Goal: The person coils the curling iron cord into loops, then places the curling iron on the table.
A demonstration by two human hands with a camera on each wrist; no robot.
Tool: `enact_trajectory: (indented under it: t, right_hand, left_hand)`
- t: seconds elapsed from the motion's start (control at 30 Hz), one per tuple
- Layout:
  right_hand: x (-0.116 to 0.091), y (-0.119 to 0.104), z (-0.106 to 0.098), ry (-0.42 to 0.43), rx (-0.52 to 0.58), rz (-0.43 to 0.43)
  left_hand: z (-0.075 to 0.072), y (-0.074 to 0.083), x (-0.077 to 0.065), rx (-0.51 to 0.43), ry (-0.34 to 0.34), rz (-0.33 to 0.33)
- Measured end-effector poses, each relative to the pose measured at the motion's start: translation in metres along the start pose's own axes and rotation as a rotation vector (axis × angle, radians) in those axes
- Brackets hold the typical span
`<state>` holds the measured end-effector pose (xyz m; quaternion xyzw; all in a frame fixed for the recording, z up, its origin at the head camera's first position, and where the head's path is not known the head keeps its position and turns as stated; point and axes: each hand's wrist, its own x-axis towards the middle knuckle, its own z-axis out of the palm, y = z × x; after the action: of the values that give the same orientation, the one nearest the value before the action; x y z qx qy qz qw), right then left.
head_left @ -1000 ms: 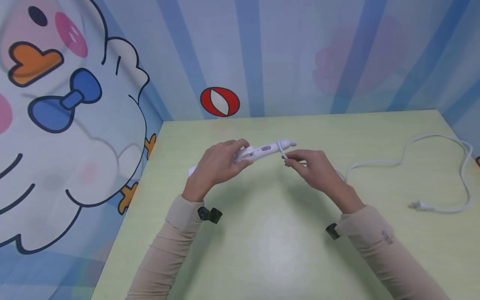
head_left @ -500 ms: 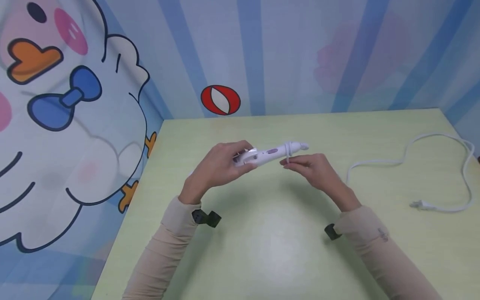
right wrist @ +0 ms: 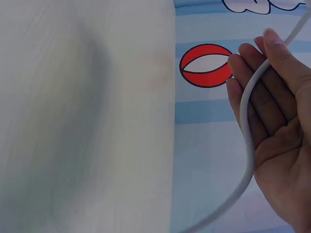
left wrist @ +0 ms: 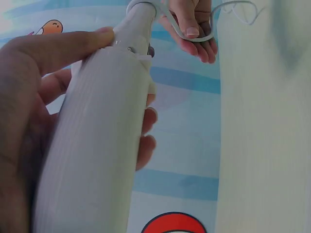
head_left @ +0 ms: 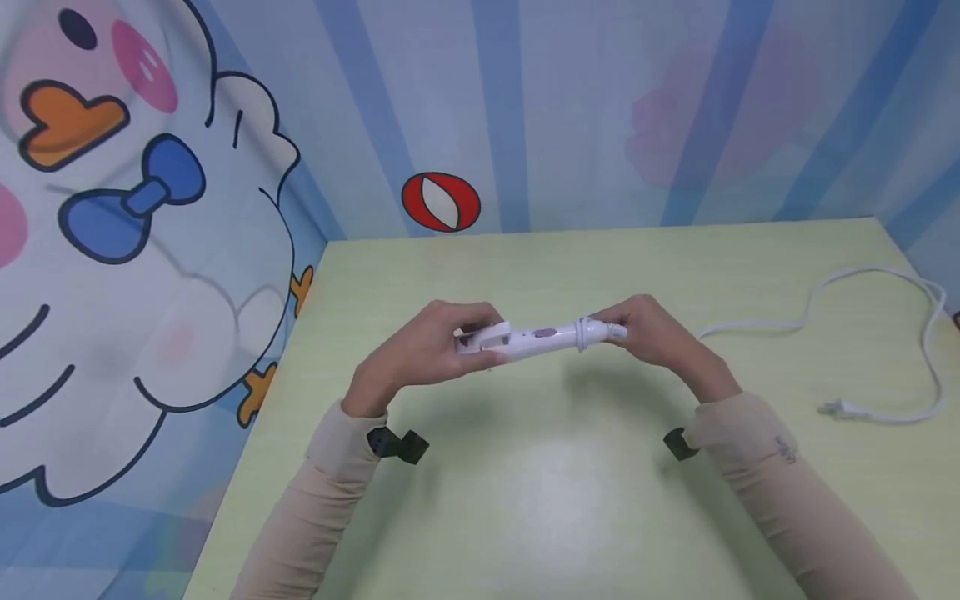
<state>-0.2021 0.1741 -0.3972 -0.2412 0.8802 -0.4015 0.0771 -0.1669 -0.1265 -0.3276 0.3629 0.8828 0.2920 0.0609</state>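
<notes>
My left hand (head_left: 427,346) grips a white curling iron (head_left: 525,343) by its thick part, thumb lying along it in the left wrist view. The handle, with a purple button panel (head_left: 545,332), points right and is held above the table. A white power cord (right wrist: 247,126) loops round the handle near its end. My right hand (head_left: 651,333) is beside that end. In the right wrist view it pinches the cord between thumb and fingers, the other fingers nearly straight and the cord running down across the palm. The left hand hides much of the thick part.
The rest of the cord trails over the pale green table (head_left: 525,517) in a wide curve on the right, ending at a two-pin plug (head_left: 843,409). Behind stands a blue striped wall (head_left: 585,117); a cartoon bird panel (head_left: 150,317) borders the left side.
The curling iron has been lowered toward the person and turned more level. The right hand has moved from below the handle to its right end, carrying the cord round the handle.
</notes>
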Motion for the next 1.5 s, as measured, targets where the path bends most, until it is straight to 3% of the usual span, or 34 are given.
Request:
enact_trajectory:
  t: [0.17, 0.3, 0.47, 0.63, 0.77, 0.9, 1.07, 1.33, 1.5]
  right_hand:
    - [0.005, -0.008, -0.012, -0.08, -0.086, -0.021]
    - [0.01, -0.015, -0.021, -0.091, -0.131, -0.072]
    - [0.013, -0.027, -0.033, -0.06, -0.224, -0.151]
    - [0.011, -0.044, -0.039, -0.059, -0.349, -0.214]
    - [0.009, -0.059, -0.038, -0.038, -0.444, -0.202]
    - [0.008, -0.07, -0.03, 0.008, -0.5, -0.145]
    - [0.007, -0.076, -0.016, 0.059, -0.442, -0.058]
    - [0.005, -0.078, 0.007, 0.183, -0.24, 0.093]
    - [0.001, -0.074, 0.019, 0.261, -0.138, 0.086]
  left_hand:
    - [-0.001, 0.008, -0.001, 0.038, -0.067, 0.037]
    - [-0.001, 0.013, 0.0, 0.077, -0.095, 0.061]
    - [0.001, 0.016, 0.002, 0.15, -0.109, 0.043]
    - [0.006, 0.02, 0.005, 0.291, -0.129, 0.012]
    - [0.012, 0.021, 0.008, 0.423, -0.126, -0.02]
    - [0.017, 0.017, 0.012, 0.522, -0.081, -0.052]
    - [0.021, 0.004, 0.017, 0.527, -0.012, -0.115]
    - [0.02, -0.012, 0.021, 0.41, 0.093, -0.202]
    - [0.016, -0.018, 0.021, 0.352, 0.156, -0.228]
